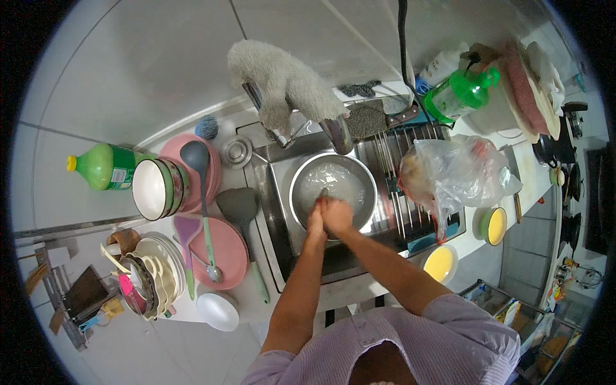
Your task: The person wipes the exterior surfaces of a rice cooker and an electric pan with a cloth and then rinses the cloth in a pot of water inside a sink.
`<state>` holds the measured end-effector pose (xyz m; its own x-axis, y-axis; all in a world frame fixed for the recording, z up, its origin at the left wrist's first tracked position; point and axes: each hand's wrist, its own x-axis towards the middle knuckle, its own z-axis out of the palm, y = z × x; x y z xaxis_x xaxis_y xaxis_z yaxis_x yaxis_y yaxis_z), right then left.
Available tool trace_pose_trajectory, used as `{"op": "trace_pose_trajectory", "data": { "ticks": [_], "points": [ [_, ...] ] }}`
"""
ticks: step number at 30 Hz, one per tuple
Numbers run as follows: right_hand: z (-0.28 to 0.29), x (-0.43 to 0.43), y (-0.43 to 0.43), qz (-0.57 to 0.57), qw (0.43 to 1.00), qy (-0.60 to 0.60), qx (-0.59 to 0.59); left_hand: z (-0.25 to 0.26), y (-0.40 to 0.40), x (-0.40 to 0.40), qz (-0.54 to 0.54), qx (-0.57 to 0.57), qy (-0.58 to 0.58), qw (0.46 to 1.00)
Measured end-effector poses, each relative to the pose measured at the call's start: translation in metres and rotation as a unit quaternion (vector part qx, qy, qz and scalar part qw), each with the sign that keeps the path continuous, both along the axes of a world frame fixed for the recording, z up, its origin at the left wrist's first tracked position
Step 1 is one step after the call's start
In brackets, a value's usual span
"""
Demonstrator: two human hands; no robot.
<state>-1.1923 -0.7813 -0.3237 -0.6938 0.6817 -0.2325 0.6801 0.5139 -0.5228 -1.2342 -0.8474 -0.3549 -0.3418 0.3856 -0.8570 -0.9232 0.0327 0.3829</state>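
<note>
My left hand (315, 220) and my right hand (338, 215) are pressed together over the near half of a round stainless steel basin (373, 202). A small greyish tip (324, 191) pokes out beyond the fingers of my right hand; motion blur hides what it belongs to. Cloudy water (353, 185) with glints of light fills the basin, which stands in a steel sink (280, 168). Past the basin, a faucet (340, 137) is wrapped in a pale, fluffy cloth (288, 82).
Right of the basin, a steel rack (397, 211) crosses the sink beside a filled plastic bag (462, 178). Yellow-lined bowls (440, 263) stand near the counter edge. Leftward are a dark spatula (239, 207), pink plates (231, 250), stacked bowls (150, 189) and a white bowl (218, 312).
</note>
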Motion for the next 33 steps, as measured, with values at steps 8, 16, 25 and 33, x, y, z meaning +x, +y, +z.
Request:
{"op": "trace_pose_trajectory", "data": {
  "ticks": [8,16,25,33],
  "points": [
    [-0.065,0.014,0.062,-0.176,0.940,0.187,-0.224,0.018,-0.010,0.006,0.053,-0.055,0.161,0.984],
    [0.067,-0.018,-0.033,0.007,0.946,0.081,-0.313,-0.073,-0.047,-0.023,0.079,0.329,-0.131,0.932],
    [-0.002,-0.002,0.024,-0.091,0.994,-0.025,-0.059,0.056,0.013,0.007,-0.076,-0.055,0.077,0.993],
    [0.042,-0.008,-0.019,-0.052,0.997,-0.020,-0.046,0.003,-0.011,-0.004,-0.002,-0.031,0.036,0.999]
  ]
}}
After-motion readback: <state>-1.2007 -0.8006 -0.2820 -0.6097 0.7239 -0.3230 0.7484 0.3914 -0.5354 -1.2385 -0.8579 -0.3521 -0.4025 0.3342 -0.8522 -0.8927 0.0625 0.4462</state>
